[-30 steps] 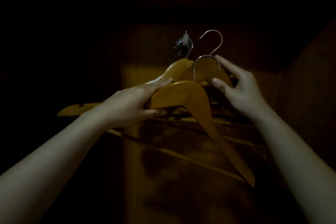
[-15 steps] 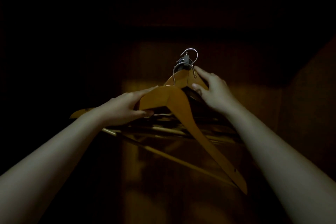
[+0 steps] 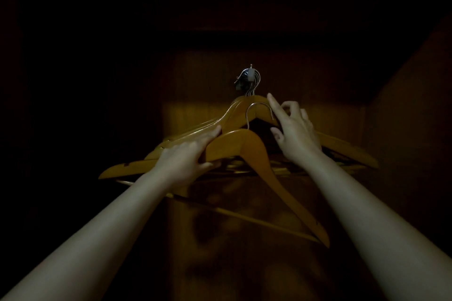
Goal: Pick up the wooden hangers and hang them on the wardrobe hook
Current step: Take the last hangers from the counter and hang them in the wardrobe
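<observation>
Wooden hangers, glossy amber-yellow, smoothly curved

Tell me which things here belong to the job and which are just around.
Job: orange-brown wooden hanger with a free wire hook, gripped by the left hand; right hand beside that hook; wooden hangers already hung; metal wardrobe hook.
Just around: brown wooden back panel; everything else is too dark to tell.

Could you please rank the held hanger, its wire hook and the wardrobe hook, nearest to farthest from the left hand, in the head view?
1. held hanger, gripped by the left hand.
2. wire hook, up and right.
3. wardrobe hook, farthest back.
</observation>
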